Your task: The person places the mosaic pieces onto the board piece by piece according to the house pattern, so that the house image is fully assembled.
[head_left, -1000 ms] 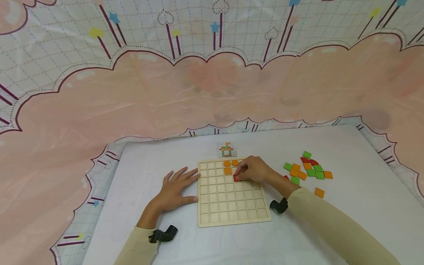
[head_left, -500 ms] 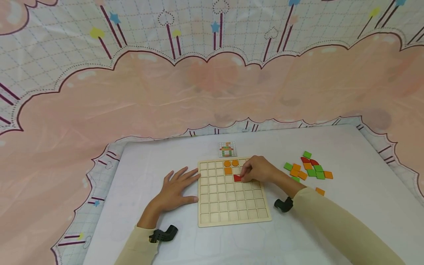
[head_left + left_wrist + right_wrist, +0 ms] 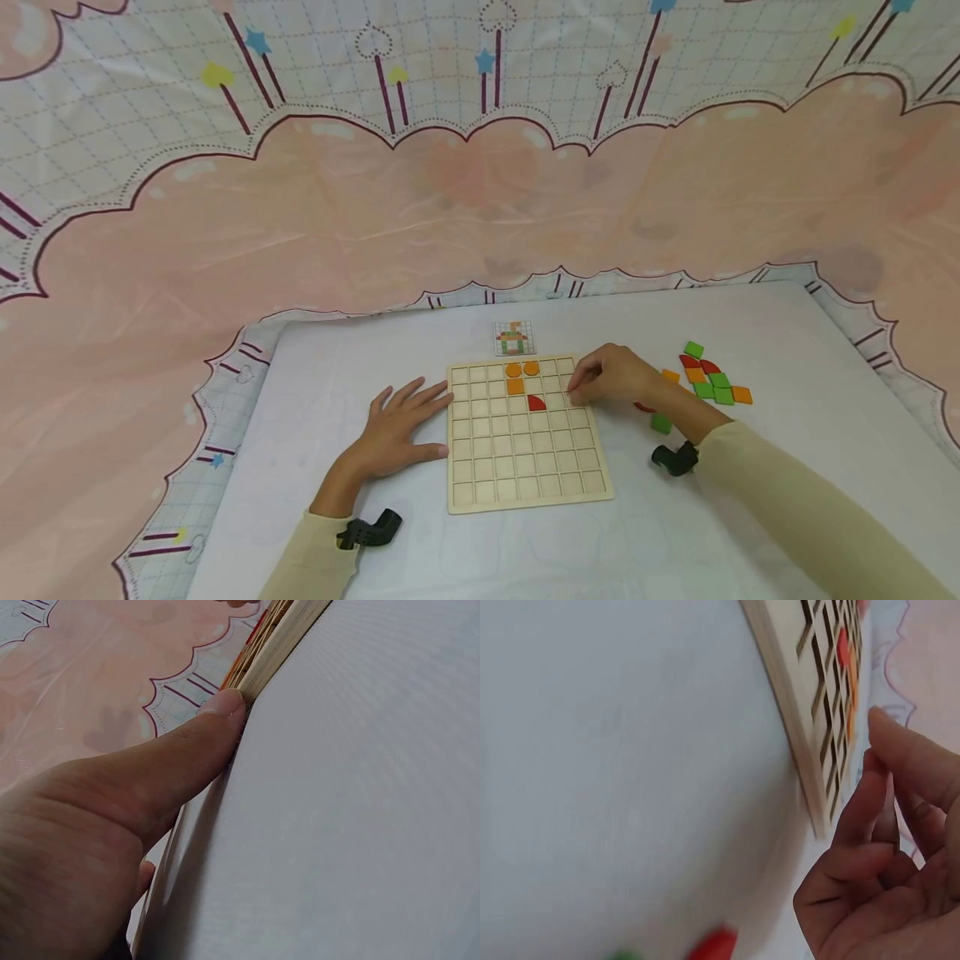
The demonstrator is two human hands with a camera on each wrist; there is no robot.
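A pale wooden grid board [image 3: 487,468] lies on the white table. A red quarter-circle tile [image 3: 536,403] sits in one of its cells. Above that are an orange square tile [image 3: 515,387] and two orange round tiles [image 3: 531,368] in the top row. My left hand [image 3: 401,429] lies with spread fingers at the board's left side; in the left wrist view its thumb [image 3: 214,720] touches the board's edge. My right hand [image 3: 611,375] hovers over the board's right edge, fingers loosely bent. No tile shows between its thumb and fingers in the right wrist view.
Green, orange and red tiles [image 3: 702,389] lie scattered right of the board, partly hidden behind the right forearm. A small pattern card [image 3: 514,338] lies beyond the board's top edge. Behind the table hangs a peach and white patterned cloth [image 3: 480,208].
My right hand has let go of the red quarter-circle tile and moved right, towards the loose tiles. The tile stays in its cell. My left hand has not moved.
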